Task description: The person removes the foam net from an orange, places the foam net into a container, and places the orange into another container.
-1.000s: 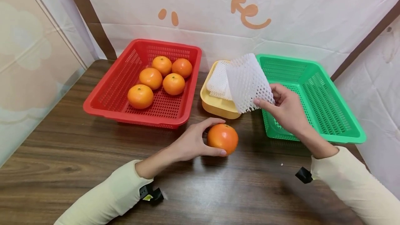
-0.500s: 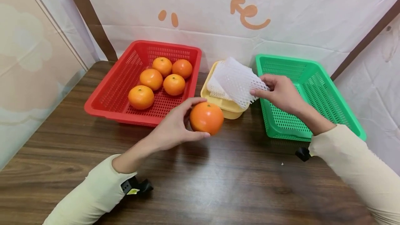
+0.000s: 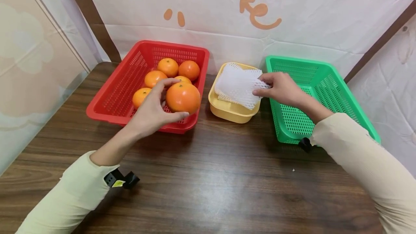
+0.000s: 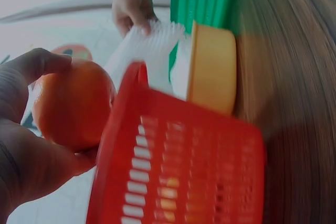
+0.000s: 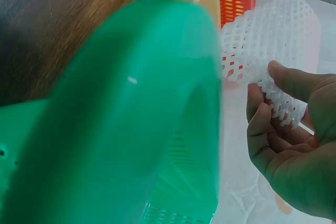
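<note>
My left hand (image 3: 152, 109) grips an orange (image 3: 183, 98) between thumb and fingers, above the front right part of the red basket (image 3: 107, 115). In the left wrist view the same orange (image 4: 76, 103) shows beside the basket's rim. Several more oranges (image 3: 167, 67) lie inside that basket, some partly hidden by the hand. With thumb and fingertips, my right hand (image 3: 282, 89) pinches one end of a white foam net sleeve (image 3: 238, 82). The sleeve lies over the yellow container (image 3: 234, 116). In the right wrist view the pinched sleeve (image 5: 278, 35) shows its open mesh.
To the right stands a green basket (image 3: 328, 100), under my right forearm. All containers sit on a dark wood table (image 3: 227, 183), against a printed cloth wall (image 3: 208, 13). A tiny white speck (image 3: 293, 170) lies on the table.
My left hand has lifted the orange and carried it left and away from me, to above the red basket. My right hand has lowered the foam net sleeve onto the yellow container.
</note>
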Demonstrator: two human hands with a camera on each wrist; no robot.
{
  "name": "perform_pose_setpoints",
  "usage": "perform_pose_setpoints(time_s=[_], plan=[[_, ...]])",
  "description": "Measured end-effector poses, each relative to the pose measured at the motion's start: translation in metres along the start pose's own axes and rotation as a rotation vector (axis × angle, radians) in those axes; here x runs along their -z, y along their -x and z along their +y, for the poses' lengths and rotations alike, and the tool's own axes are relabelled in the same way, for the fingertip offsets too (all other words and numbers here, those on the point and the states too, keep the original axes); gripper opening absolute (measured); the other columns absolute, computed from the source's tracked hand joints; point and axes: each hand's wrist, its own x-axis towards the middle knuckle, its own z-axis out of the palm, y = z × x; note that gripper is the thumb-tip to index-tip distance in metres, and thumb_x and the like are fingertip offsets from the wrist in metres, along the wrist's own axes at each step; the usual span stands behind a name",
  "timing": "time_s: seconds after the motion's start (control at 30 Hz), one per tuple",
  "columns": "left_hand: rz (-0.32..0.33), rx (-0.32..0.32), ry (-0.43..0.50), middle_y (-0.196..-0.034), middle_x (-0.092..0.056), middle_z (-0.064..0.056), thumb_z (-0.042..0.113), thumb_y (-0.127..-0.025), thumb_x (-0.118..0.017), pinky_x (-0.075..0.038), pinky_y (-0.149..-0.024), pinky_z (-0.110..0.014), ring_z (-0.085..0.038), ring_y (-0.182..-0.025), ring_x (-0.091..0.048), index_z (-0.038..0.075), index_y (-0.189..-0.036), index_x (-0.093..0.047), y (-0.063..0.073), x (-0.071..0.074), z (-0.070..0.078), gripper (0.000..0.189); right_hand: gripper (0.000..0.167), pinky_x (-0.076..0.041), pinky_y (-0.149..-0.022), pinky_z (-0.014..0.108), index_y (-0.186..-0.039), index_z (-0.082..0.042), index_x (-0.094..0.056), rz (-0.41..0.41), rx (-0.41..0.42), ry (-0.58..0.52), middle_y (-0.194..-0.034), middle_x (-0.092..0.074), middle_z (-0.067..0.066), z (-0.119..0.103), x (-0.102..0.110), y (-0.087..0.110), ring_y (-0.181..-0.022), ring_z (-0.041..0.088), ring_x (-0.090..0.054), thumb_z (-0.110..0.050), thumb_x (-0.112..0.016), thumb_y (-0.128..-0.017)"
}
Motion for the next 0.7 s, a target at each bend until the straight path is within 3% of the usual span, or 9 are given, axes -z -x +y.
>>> perform_pose_setpoints(time_s=[0.4,0.57,0.7], plan=[[0.047,0.104,-0.169,-0.132,-0.043,-0.007,0.024,-0.074,-0.083,-0.046,-0.089,-0.05,-0.029,-0.114,-0.045,0.015,-0.138,-0.038,-0.009,0.021,-0.026,0.079,0.019,-0.037,-0.06,0.033,-0.095,-0.008,-0.067,-0.102,-0.004,0.083,-0.068,-0.056,0.003,0.002,-0.014,-0.015,-0.065,0.02,-0.046,-0.022,-0.074,-0.084],[0.015,0.131,-0.25,-0.131,-0.045,-0.011,0.024,-0.074,-0.082,-0.044,-0.092,-0.053,-0.033,-0.114,-0.047,0.012,-0.137,-0.038,-0.016,0.026,-0.03,0.078,0.025,-0.044,-0.064,0.035,-0.103,-0.003,-0.069,-0.125,0.01,0.124,-0.085,-0.068,0.008,0.0,-0.021,-0.016,-0.073,0.022,-0.056,-0.018,-0.075,-0.083],[-0.032,0.151,-0.319,-0.13,-0.046,-0.013,0.027,-0.073,-0.083,-0.042,-0.094,-0.054,-0.033,-0.115,-0.047,0.01,-0.137,-0.037,-0.023,0.027,-0.031,0.081,0.029,-0.047,-0.066,0.038,-0.106,-0.001,-0.069,-0.147,0.006,0.162,-0.089,-0.069,0.011,-0.001,-0.027,-0.017,-0.075,0.023,-0.058,-0.017,-0.076,-0.082]])
